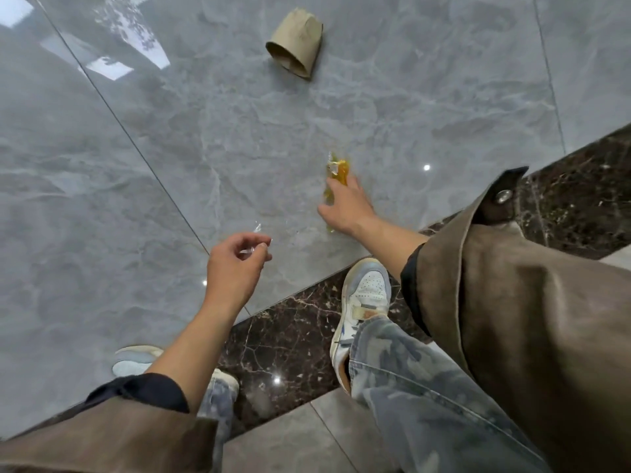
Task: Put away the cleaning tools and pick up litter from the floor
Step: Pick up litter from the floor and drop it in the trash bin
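Observation:
A yellow plastic wrapper (338, 170) lies on the glossy grey floor (170, 165). My right hand (345, 206) reaches down onto it, fingers spread over its lower part; whether the fingers grip it is unclear. My left hand (237, 264) hovers lower left with its fingertips pinched on a small clear plastic scrap (254, 242). A squashed brown cardboard tube (295, 42) rests on its side farther away, out of reach of both hands.
A dark brown marble strip (290, 336) crosses the floor diagonally under my feet. My right shoe (365, 302) stands on it, my left shoe (136, 361) at its left edge. Wide brown sleeves hang from both arms.

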